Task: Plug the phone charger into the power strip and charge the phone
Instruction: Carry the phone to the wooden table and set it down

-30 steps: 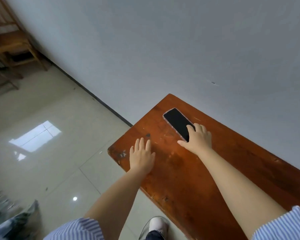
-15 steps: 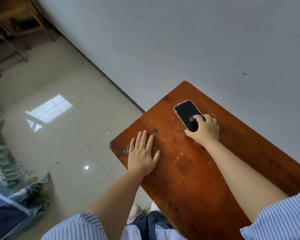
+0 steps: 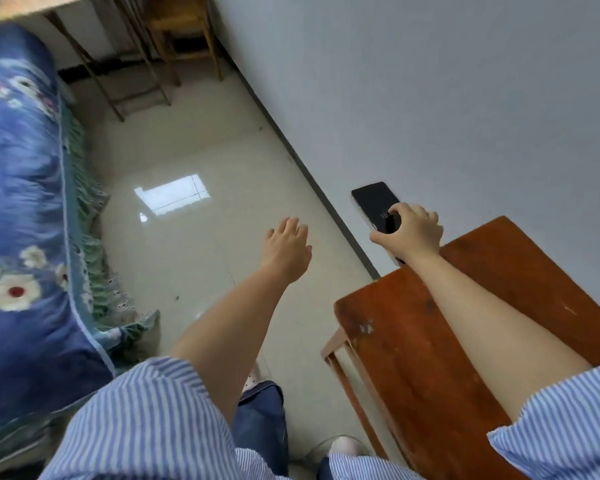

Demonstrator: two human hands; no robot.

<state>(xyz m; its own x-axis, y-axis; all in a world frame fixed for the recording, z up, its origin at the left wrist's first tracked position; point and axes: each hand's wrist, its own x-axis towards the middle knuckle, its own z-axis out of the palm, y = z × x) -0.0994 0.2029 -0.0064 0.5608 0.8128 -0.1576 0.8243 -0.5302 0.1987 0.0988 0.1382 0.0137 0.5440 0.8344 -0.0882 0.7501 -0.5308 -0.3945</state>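
One wooden table point(image 3: 430, 358) (worn) beside grey wall point(image 3: 430, 98), tiled floor point(image 3: 205, 258).

Head-worn view, steeply down, close

Right hand point(image 3: 411, 233) is gripping the phone point(image 3: 373, 202) from above, holding it in the air past the far end of the wooden table point(image 3: 430, 358), screen up and faintly showing digits. Right forearm is crossing over the table top. Left hand point(image 3: 286, 251) is hanging open and empty over the tiled floor point(image 3: 194, 258), left of the table. A blue flowered bedcover point(image 3: 25, 237) is lying further left of the table. Striped sleeves point(image 3: 146, 420) are covering both upper arms.
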